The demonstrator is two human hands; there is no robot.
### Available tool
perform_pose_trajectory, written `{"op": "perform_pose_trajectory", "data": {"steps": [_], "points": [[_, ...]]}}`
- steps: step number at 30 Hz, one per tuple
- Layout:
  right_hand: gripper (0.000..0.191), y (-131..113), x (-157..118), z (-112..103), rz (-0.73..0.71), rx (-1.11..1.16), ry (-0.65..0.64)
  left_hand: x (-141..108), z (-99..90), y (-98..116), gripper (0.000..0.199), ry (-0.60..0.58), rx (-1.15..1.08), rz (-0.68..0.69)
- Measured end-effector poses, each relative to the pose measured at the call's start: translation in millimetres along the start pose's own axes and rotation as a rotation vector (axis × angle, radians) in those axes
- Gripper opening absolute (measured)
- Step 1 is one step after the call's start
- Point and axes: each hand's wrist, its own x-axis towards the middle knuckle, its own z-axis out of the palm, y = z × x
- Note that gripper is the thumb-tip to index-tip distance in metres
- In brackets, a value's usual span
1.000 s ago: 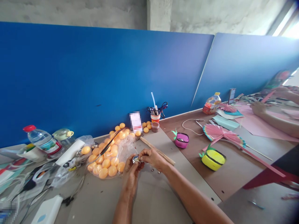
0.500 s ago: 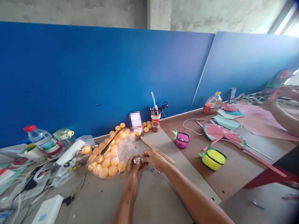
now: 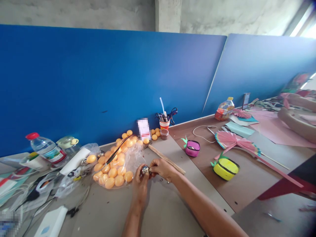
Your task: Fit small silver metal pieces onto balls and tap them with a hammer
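A small shiny silver ball sits in my left hand, whose fingers are closed around it above the grey table. My right hand pinches at the ball's right side. What lies between its fingertips, if anything, is too small to make out. Close to the left hand is a clear plastic bag filled with several orange balls. Tiny shiny pieces lie on the table just below my right wrist. Behind that wrist lies a bundle of thin wooden sticks.
Left stand a red-capped bottle, cables and a white box. A cup of pens is at the back. Right are a purple pouch, a yellow pouch and a pink paper fan. A co-worker's arms reach in.
My hands stay together at the silver ball, which has shifted very slightly to the right and down. The co-worker's arms at the far right have moved.
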Motion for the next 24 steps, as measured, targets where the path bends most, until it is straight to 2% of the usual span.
{"op": "perform_pose_trajectory", "data": {"steps": [6,9,13,15,19,24], "points": [[0.008,-9.5,-4.9,4.0,0.075,-0.03,0.039,-0.1,0.0,-0.4,0.049,0.005,0.026,0.019],[0.008,-11.3,-5.1,4.8,0.071,0.011,0.027,0.2,0.2,-0.4,0.05,-0.008,-0.007,-0.013],[0.006,-11.0,-1.3,-2.5,0.038,0.141,-0.036,0.3,2.1,0.9,0.054,-0.02,-0.153,-0.074],[0.008,-10.5,1.3,-9.4,0.011,0.16,-0.013,0.9,2.8,0.4,0.054,-0.022,-0.267,-0.101],[0.008,-8.7,5.7,-20.6,-0.045,0.08,0.064,3.5,2.0,-3.7,0.049,-0.036,-0.395,-0.139],[0.011,-6.6,7.2,-23.2,-0.067,-0.086,0.056,5.8,2.5,-6.5,0.05,-0.012,-0.423,-0.129]]}}
